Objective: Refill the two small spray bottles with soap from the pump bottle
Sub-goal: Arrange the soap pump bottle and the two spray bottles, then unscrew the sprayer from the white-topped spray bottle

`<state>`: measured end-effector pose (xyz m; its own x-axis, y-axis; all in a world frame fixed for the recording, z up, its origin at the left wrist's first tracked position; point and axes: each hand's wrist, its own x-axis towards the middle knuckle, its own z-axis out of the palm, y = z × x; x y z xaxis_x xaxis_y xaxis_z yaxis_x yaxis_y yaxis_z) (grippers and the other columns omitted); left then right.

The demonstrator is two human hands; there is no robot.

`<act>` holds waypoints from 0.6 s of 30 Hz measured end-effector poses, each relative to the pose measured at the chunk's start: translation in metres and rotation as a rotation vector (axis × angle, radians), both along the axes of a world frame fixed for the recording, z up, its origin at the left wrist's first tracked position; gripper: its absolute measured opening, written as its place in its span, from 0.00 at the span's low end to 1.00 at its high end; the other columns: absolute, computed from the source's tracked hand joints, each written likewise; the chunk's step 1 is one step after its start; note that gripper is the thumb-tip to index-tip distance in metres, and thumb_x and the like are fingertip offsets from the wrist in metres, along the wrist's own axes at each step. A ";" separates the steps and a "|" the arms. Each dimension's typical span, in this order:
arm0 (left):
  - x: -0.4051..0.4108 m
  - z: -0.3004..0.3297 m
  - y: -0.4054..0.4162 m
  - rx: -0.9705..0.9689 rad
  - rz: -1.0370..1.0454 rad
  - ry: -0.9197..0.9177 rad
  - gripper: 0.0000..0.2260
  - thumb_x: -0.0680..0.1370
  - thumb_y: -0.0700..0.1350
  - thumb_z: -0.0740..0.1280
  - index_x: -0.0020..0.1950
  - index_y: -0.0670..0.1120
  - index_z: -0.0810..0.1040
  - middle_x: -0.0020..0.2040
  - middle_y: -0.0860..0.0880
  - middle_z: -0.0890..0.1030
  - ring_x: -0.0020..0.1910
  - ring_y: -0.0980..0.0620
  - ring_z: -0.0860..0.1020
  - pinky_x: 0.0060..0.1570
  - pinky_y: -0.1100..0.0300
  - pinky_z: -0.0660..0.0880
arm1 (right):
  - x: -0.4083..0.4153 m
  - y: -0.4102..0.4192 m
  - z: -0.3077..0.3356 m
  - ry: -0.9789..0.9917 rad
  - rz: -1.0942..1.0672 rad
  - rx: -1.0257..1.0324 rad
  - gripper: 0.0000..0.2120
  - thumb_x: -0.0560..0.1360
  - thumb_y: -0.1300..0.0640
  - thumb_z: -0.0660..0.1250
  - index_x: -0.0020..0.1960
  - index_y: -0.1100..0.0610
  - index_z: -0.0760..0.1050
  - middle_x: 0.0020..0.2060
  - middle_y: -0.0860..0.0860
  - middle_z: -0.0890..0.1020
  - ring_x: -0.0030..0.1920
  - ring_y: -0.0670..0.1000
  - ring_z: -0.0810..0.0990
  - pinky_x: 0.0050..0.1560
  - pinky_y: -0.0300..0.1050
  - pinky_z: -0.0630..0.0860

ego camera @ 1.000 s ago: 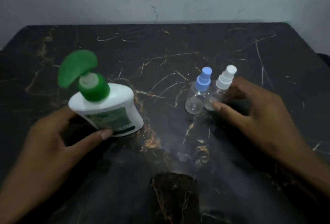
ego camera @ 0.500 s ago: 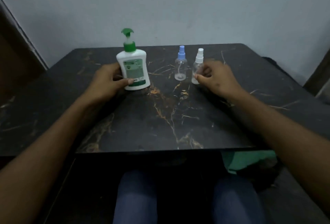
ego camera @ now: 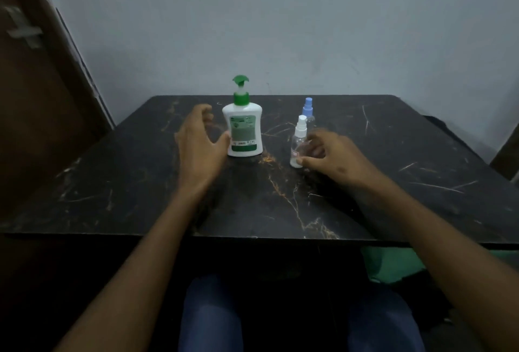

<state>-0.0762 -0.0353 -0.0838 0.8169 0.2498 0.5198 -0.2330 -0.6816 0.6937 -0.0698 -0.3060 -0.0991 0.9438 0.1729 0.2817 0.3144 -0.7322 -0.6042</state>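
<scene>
Dark marbled surface (ego camera: 280, 211): upright white-capped clear plastic spray bottle (ego camera: 298, 143) pinched by right hand (ego camera: 328, 155); left hand (ego camera: 199, 143) relaxed beside white green-pump soap bottle (ego camera: 245, 127).

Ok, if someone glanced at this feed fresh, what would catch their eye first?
Probably the white pump bottle with its green pump, upright mid-table, the left hand open beside it. Next, the right hand pinching the white-capped spray bottle, with the blue-capped spray bottle standing just behind on the dark marbled table.
</scene>
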 end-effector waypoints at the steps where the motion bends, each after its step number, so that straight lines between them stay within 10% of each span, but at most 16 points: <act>1: -0.013 -0.001 -0.010 -0.012 0.006 -0.137 0.21 0.78 0.44 0.77 0.69 0.48 0.77 0.58 0.54 0.82 0.57 0.56 0.81 0.64 0.50 0.79 | -0.001 -0.005 0.008 -0.034 -0.012 -0.016 0.25 0.76 0.46 0.75 0.69 0.52 0.75 0.54 0.46 0.82 0.51 0.45 0.82 0.51 0.40 0.78; 4: -0.042 0.001 -0.053 -0.014 -0.184 -0.187 0.12 0.78 0.43 0.77 0.59 0.48 0.80 0.49 0.57 0.81 0.46 0.63 0.81 0.45 0.70 0.78 | -0.002 -0.013 0.041 -0.155 -0.048 -0.052 0.26 0.75 0.37 0.73 0.67 0.51 0.75 0.51 0.44 0.83 0.49 0.43 0.82 0.50 0.42 0.80; 10: -0.007 -0.009 -0.110 0.052 -0.354 -0.002 0.16 0.77 0.45 0.75 0.63 0.50 0.79 0.58 0.53 0.83 0.57 0.55 0.80 0.59 0.53 0.79 | 0.020 0.014 0.068 -0.295 -0.046 -0.382 0.13 0.76 0.40 0.72 0.47 0.50 0.76 0.39 0.47 0.82 0.41 0.52 0.81 0.41 0.50 0.79; 18: 0.013 -0.016 -0.103 0.062 -0.405 0.048 0.07 0.79 0.42 0.74 0.56 0.49 0.83 0.47 0.56 0.85 0.47 0.61 0.82 0.44 0.70 0.75 | 0.023 0.014 0.068 -0.295 0.077 -0.383 0.03 0.76 0.52 0.71 0.47 0.50 0.78 0.36 0.44 0.81 0.38 0.46 0.79 0.35 0.43 0.70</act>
<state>-0.0634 -0.1381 -0.1000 0.8665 -0.1278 0.4826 -0.4595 -0.5821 0.6709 -0.0473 -0.2925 -0.0307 0.8135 0.3830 0.4376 0.4940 -0.8522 -0.1724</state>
